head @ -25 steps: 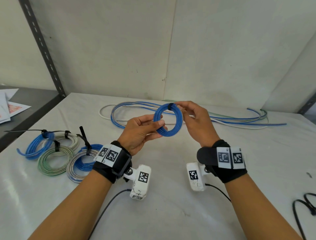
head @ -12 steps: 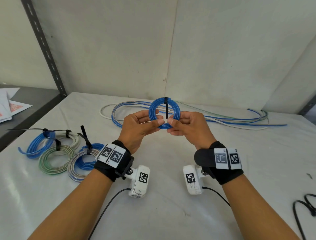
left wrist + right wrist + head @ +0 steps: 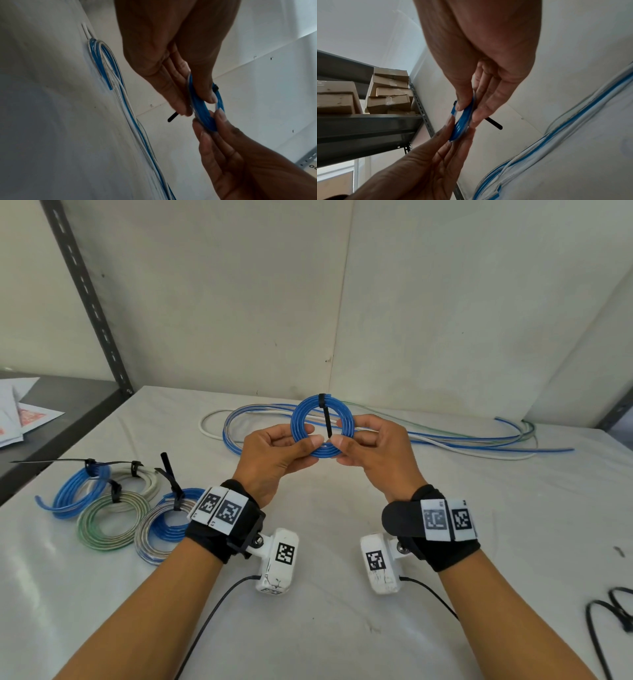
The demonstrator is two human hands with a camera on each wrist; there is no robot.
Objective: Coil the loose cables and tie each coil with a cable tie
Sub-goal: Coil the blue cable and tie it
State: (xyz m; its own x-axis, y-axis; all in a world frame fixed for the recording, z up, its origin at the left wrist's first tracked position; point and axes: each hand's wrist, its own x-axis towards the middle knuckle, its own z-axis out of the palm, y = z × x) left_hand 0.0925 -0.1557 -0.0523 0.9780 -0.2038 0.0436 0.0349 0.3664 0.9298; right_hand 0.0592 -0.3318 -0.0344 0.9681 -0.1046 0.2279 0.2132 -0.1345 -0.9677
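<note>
Nearest to you, your two forearms reach forward over the white surface (image 3: 342, 628), each wrist wrapped in a black strap with a white camera block hanging below it. Your left hand (image 3: 274, 455) and your right hand (image 3: 375, 453) meet just above the surface, thumbs almost touching, and between them you hold the blue coil (image 3: 322, 424) upright. Your left hand pinches the coil's lower left arc between thumb and fingers; your right hand pinches the lower right arc the same way — both hands are closed on the coil. A black cable tie (image 3: 325, 419) is wrapped round the top of the coil, and its loose tail hangs down across the opening toward your thumbs. From the left wrist view the tail's end (image 3: 173, 118) pokes out past your fingertips.

To the left of your left wrist, well apart from the hands, four finished coils (image 3: 113, 501) lie flat on the surface in a cluster, blue, white, green and grey-blue, each with a black tie and a tail sticking out.

Beyond your hands, the loose cables (image 3: 445, 436) — blue, white and clear — lie in long loops across the surface near the wall. Farther left of your left hand, a dark shelf (image 3: 61, 419) carries some papers.
</note>
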